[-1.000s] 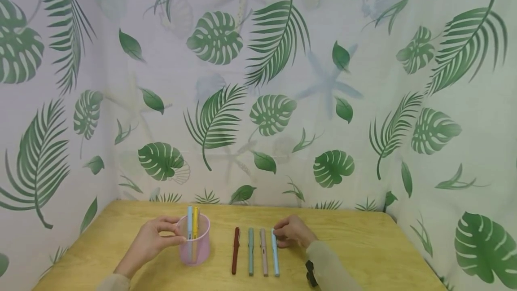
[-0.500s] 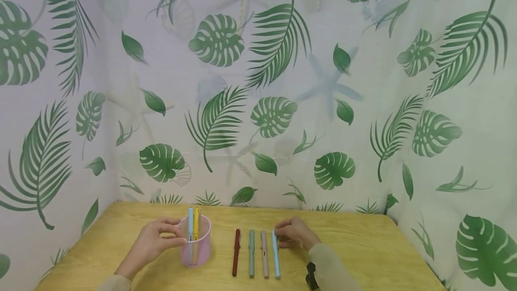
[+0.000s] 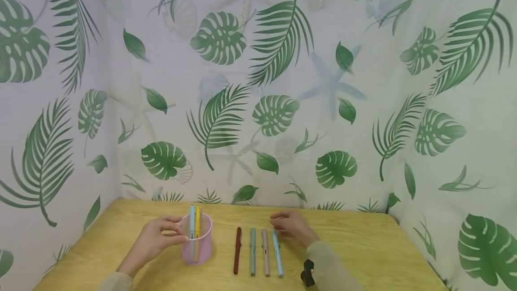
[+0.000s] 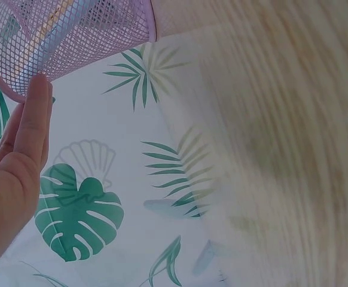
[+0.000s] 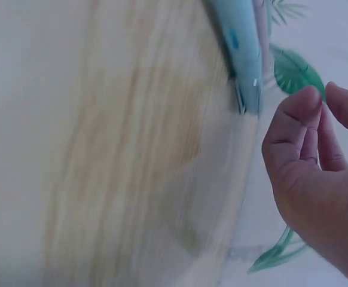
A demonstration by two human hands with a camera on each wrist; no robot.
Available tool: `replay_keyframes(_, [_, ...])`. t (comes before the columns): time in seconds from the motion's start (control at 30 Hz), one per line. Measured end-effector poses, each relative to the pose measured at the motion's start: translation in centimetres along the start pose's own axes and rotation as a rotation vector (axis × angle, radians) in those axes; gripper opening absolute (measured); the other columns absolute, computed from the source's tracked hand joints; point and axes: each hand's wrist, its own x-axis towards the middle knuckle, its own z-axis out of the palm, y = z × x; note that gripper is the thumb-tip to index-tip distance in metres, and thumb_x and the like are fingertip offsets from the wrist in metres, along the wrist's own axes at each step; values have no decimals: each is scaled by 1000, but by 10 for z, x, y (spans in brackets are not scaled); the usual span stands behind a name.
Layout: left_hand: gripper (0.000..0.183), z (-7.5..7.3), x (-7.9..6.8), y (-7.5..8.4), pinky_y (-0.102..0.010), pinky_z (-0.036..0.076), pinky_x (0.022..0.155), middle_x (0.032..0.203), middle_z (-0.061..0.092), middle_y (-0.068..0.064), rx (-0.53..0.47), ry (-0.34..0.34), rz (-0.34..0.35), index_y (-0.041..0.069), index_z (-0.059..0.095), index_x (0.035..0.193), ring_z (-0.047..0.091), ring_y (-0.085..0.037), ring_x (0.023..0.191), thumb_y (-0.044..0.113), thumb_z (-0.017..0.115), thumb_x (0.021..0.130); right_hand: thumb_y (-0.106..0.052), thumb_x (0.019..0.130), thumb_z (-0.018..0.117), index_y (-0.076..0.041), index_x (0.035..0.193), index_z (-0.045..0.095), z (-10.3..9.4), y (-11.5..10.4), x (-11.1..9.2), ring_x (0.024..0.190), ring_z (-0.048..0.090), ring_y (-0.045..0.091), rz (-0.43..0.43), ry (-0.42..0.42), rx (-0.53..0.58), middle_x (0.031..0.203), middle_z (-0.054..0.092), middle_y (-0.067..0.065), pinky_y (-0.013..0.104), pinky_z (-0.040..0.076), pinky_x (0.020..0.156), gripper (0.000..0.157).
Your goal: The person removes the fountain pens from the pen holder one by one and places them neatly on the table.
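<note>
My left hand (image 3: 155, 238) holds the pink mesh pen cup (image 3: 205, 247) by its side, thumb and fingers at the rim. A light blue pen (image 3: 191, 218) and a yellow pen (image 3: 198, 220) stand in the cup. To its right lie a dark red pen (image 3: 237, 251), a green pen (image 3: 252, 252), a greyish-pink pen (image 3: 265, 253) and another light blue pen (image 3: 277, 254), side by side. Just beyond the top of that last pen hovers my right hand (image 3: 295, 228), fingers loosely bent. In the right wrist view this hand (image 5: 314, 161) is apart from the light blue pen (image 5: 240, 54).
The pens and cup are on a yellow wood-grain table (image 3: 355, 237). Leaf-patterned white cloth (image 3: 282, 165) hangs behind the table and along both sides. A black object (image 3: 308, 273) is at my right sleeve.
My right hand has let go of the light blue pen on the far right and moved slightly away from it. That pen's lower end has shifted a little right. The left hand stays at the cup.
</note>
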Motion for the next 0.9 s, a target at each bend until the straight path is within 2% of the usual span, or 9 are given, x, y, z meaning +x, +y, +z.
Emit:
replay_keyframes(0.13, [16,0,-2,-1,-29,62,82,126,64,-17,-3,-3,-12,12,72,75,60,-37,116,21,85,75,-17,92,69,6,119,63,10,-3,-2,89,65,19,-40,-60,17,108,69,14,28,60,71,36])
replay_keyframes(0.33, [16,0,-1,0,-29,62,83,127,63,-17,-13,-6,-11,12,72,76,60,-38,117,21,85,75,-19,93,68,8,124,59,23,-12,-4,100,65,24,-95,-137,51,114,68,15,34,60,83,42])
replay_keyframes(0.57, [16,-2,0,0,-29,62,82,127,63,-17,-17,-13,-17,11,72,76,60,-38,117,21,85,75,-20,95,66,7,126,58,37,-23,-5,94,66,15,-140,-233,123,117,67,17,40,60,89,42])
replay_keyframes(0.77, [15,-1,1,-2,-28,62,83,126,64,-16,-10,-2,-24,14,72,75,59,-39,117,23,85,75,-22,95,65,4,132,56,48,-21,-1,107,67,22,-197,-340,153,127,64,17,40,60,91,46])
replay_keyframes(0.9, [16,1,2,-4,-29,62,82,125,65,-16,-4,1,-17,15,72,74,59,-39,117,24,86,74,-22,95,65,3,133,55,59,-22,-2,110,66,26,-223,-377,187,131,62,19,41,59,92,46])
